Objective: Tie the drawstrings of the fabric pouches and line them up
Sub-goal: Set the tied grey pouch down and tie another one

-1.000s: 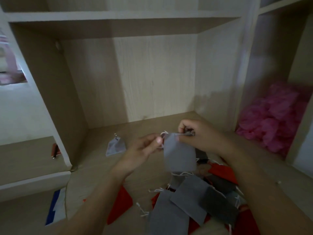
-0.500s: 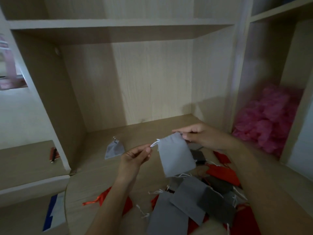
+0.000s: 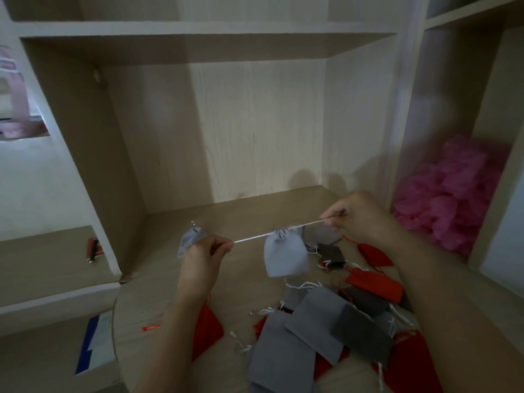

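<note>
- Held up over the desk [image 3: 158, 282], between the two hands: a light grey pouch [image 3: 285, 255], mouth gathered tight, body hanging free below its white drawstring [image 3: 252, 239].
- Stretched taut in a straight line from lower left to upper right, that drawstring, with the pouch hung near its middle.
- Left hand [image 3: 202, 252] at the lower end, fingers [image 3: 222, 246] curled and pinching the cord's tip against the thumb.
- Right hand [image 3: 358, 219] at the higher end, fingers [image 3: 334, 215] pinching the other tip, the remaining ones curled in.
- Just behind the left hand, lying on the desk: a second light grey pouch [image 3: 188, 239], neck cinched, partly hidden by the knuckles.
- Heaped on the desk below and right of the held pouch: a loose pile of pouches [image 3: 312, 333], light grey, dark grey and red, overlapping, with white and red cords straggling out.
- Apart from the heap, under the left forearm: one red pouch [image 3: 208, 330].
- In the compartment to the right: a pink fluffy mass [image 3: 453, 199].
- On the lower shelf at left: a small red object [image 3: 92, 249], too blurred to identify.
</note>
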The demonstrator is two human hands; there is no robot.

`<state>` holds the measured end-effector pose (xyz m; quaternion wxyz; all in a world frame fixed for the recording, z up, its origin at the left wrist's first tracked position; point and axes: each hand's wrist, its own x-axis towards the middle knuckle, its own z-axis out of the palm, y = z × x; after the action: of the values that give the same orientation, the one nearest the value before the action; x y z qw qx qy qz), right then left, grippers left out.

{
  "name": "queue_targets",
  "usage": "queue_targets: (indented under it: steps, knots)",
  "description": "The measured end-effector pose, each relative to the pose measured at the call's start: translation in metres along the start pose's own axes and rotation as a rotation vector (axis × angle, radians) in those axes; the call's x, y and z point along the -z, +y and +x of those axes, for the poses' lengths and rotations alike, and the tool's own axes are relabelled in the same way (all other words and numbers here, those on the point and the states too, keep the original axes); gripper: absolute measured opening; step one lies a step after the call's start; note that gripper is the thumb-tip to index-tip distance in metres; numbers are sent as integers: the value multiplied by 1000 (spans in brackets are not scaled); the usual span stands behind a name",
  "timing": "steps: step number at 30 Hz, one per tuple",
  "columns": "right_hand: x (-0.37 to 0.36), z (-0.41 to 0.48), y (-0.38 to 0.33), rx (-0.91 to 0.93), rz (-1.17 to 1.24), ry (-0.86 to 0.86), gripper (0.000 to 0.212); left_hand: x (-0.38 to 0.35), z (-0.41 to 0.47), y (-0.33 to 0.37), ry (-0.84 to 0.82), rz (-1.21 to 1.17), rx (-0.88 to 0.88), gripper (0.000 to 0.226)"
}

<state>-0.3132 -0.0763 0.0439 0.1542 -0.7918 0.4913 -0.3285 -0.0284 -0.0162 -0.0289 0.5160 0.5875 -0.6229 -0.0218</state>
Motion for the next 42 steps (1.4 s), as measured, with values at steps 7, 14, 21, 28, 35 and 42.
queue_targets:
  steps: [7,14,21,28,35,42]
  knots:
    - [-7,2,-9,-12,62,-24,10,-4,-5,-4,-10,-325,161,40]
    - [-6,-10,-28,-10,544,141,10,-4,1,12,-36,-1388,585,37]
    - [-23,-16,-61,-109,1269,-125,20,-3,-3,17,-171,-1788,634,48]
    - [-47,-26,-70,-26,915,-262,12,-11,-9,20,-290,-1672,627,48]
    - [-70,-25,-76,33,710,-233,10,-17,-14,27,-297,-1260,508,3]
    - [-84,-25,-70,83,573,-69,8,-20,-20,37,-292,-998,343,12]
